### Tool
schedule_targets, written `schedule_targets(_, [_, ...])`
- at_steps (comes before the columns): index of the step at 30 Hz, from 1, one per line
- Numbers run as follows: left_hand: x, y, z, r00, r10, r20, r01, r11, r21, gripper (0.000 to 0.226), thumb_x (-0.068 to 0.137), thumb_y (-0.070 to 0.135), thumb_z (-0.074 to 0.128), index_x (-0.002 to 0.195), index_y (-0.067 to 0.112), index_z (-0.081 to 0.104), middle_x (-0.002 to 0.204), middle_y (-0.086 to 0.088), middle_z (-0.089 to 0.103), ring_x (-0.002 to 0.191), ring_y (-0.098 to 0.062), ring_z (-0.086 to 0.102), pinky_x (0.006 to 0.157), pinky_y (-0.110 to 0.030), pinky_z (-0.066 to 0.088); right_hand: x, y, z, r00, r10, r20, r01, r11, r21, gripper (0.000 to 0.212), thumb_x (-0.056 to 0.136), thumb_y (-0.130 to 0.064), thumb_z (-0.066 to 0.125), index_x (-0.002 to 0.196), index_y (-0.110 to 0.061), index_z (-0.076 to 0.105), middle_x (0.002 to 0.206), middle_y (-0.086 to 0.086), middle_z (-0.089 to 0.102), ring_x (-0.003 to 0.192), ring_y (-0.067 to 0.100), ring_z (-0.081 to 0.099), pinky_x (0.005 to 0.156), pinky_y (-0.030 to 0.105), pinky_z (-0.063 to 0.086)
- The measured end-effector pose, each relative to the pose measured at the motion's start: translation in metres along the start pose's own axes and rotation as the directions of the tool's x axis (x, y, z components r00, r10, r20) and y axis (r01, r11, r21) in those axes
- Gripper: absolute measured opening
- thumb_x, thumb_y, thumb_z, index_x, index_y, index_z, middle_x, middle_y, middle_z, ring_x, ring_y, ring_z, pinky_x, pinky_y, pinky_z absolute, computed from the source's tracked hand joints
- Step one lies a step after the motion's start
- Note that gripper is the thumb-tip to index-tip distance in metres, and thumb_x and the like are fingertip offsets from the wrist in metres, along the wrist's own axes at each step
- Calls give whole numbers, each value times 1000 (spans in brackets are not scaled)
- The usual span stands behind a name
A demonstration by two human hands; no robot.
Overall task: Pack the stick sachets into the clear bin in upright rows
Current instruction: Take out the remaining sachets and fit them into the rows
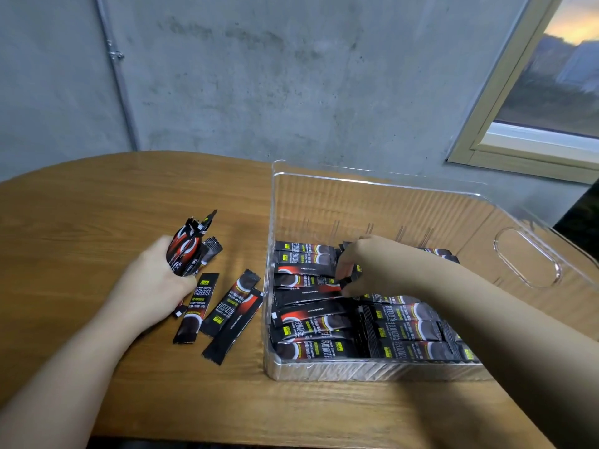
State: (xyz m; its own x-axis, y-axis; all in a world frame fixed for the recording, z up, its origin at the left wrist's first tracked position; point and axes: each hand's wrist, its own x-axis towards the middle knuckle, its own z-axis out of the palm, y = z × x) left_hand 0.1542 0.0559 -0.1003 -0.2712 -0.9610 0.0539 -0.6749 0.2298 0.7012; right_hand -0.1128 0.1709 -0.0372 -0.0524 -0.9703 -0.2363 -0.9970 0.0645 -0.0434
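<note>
A clear bin point(525, 251) stands on the right of the wooden table. Inside it, several black stick sachets point(405, 328) lie in two side-by-side rows. My right hand point(366, 260) reaches down into the bin and pinches one sachet point(351, 277) over the left row. My left hand point(155, 280) rests on the table left of the bin and grips a bundle of sachets point(188, 251) standing on end. Three loose sachets point(227, 312) lie flat on the table between my left hand and the bin.
The wooden table point(97, 202) has a rounded far edge against a grey concrete wall point(259, 76). A window frame point(505, 124) sits at the upper right. The bin has a cut-out handle point(526, 257) in its right wall.
</note>
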Motion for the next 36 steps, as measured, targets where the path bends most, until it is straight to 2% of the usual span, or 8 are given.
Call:
schedule_targets(5, [1,-1,0,1000,-7,0,7,1000,3,26,79,12,71,95,21,53,81,-2,63,72,-22,60,63,-32,49,1,-1,7,1000,-29,9,30,999,-46,35,80,-40,72,110,-22,68,106,-3,66,107,15,43,88,34,45])
schedule_targets(12, [0,-1,1,1000,7,-25,-7,1000,-15,23,78,10,71,94,16,55,79,-3,62,71,-22,58,59,-30,43,1,-7,9,999,-50,-16,50,999,19,28,80,-40,72,101,-22,70,103,-3,64,102,13,43,88,35,45])
schedule_targets(18, [1,-2,1,1000,-2,-21,2,1000,-15,24,78,10,71,93,17,54,79,-4,62,71,-23,58,61,-32,44,-6,-11,13,990,-140,-37,143,983,115,27,78,-41,74,99,-25,70,92,-13,59,91,4,41,76,22,38])
schedule_targets(22, [0,-1,1,1000,2,-15,-2,1000,-24,26,78,10,72,95,19,54,79,-2,62,72,-22,59,60,-30,44,-10,-18,19,987,-160,-2,159,982,101,32,77,-43,73,102,-25,68,98,-9,63,94,7,49,83,28,45])
schedule_targets(24, [1,-2,1,1000,0,-19,-1,1000,-21,26,78,10,72,95,18,54,79,-2,61,72,-22,58,59,-30,42,-12,-20,18,990,-142,16,139,982,125,28,79,-42,73,100,-23,68,96,-9,67,82,5,53,73,24,46])
schedule_targets(27, [1,-2,1,1000,-4,-14,4,1000,-19,27,78,10,72,96,18,53,80,-2,61,73,-22,58,61,-31,43,-14,-24,16,990,-137,27,133,983,124,26,81,-40,72,98,-22,68,88,-10,66,67,-1,48,60,17,38])
schedule_targets(33, [1,-1,1,1000,-4,-12,4,1000,-13,27,78,10,72,96,18,53,80,-2,61,72,-23,59,59,-31,43,-12,-31,18,996,-92,12,91,993,70,26,81,-43,69,94,-21,65,88,-6,66,84,15,60,72,31,51])
schedule_targets(36, [0,-1,1,1000,-7,-22,6,1000,-15,26,78,9,71,95,17,53,80,-3,61,72,-22,58,60,-31,43,-11,-33,19,997,-76,-6,76,996,45,27,82,-46,67,87,-20,63,88,1,66,82,19,59,69,32,50])
